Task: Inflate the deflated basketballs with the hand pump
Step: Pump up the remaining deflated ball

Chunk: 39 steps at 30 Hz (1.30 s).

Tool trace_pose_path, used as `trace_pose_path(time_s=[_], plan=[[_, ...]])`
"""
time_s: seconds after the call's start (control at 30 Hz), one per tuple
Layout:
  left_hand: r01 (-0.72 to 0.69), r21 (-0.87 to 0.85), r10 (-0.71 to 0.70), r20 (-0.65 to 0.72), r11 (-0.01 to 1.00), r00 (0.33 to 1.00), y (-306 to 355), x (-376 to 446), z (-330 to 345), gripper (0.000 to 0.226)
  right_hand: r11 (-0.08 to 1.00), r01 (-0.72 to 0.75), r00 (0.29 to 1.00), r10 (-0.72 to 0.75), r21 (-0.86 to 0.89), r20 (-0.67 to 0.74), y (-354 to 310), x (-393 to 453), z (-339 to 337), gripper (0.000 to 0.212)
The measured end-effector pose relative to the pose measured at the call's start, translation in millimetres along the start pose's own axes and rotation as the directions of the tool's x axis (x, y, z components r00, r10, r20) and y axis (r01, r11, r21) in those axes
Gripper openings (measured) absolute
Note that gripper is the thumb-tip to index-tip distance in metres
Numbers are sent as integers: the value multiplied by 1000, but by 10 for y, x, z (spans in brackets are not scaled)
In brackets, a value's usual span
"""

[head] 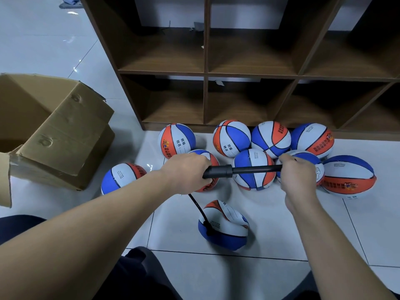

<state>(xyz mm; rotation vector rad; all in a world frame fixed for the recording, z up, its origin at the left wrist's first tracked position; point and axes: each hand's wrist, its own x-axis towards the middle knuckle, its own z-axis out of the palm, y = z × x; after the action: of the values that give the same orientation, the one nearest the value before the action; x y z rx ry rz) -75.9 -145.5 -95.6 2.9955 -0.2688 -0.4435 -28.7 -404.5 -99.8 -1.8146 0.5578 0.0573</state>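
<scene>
One basketball [224, 225], still sagging and dented, lies on the floor tiles [270, 276] nearest the person, below and between the two hands, with the black hose [198, 210] running down into it from under the left fist. Above it the hand pump [218, 171] lies crosswise, its long axis running left to right: the left hand [187, 172] is wrapped around the barrel, the right hand [297, 173] curled over the handle with the rod [257, 169] drawn out between them, so the coming stroke looks like a sideways push of right toward left. Beyond, the other basketballs [231, 137] cluster against the wooden shelf [206, 72].

pump handle [283, 167] inside right hand [299, 178], box [54, 131] cut off left
</scene>
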Motion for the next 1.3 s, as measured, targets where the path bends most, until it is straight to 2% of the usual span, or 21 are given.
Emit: trace_pose_path(time_s=[0.13, 0.33, 0.6, 0.87, 1.3], plan=[[9, 5, -9, 7, 1000, 1000, -3, 3, 18, 13, 999, 30, 999, -29, 38, -12, 36, -101, 86, 41], [8, 0, -8, -13, 1000, 1000, 30, -17, 20, 16, 988, 150, 988, -152, -44, -29, 52, -177, 236, 42], [-12, -19, 12, -4, 1000, 1000, 100, -54, -33, 14, 958, 247, 967, -234, -144, 102, 175, -359, 436, 37], [-15, 0, 15, -10, 1000, 1000, 189, -87, -13, 19, 938, 277, 946, -229, -208, 230, 231, -580, 598, 36], [-27, -23, 26, -31, 999, 999, 185, -29, -47, 16, 941, 272, 943, -219, -200, 251, 169, -437, 531, 34]])
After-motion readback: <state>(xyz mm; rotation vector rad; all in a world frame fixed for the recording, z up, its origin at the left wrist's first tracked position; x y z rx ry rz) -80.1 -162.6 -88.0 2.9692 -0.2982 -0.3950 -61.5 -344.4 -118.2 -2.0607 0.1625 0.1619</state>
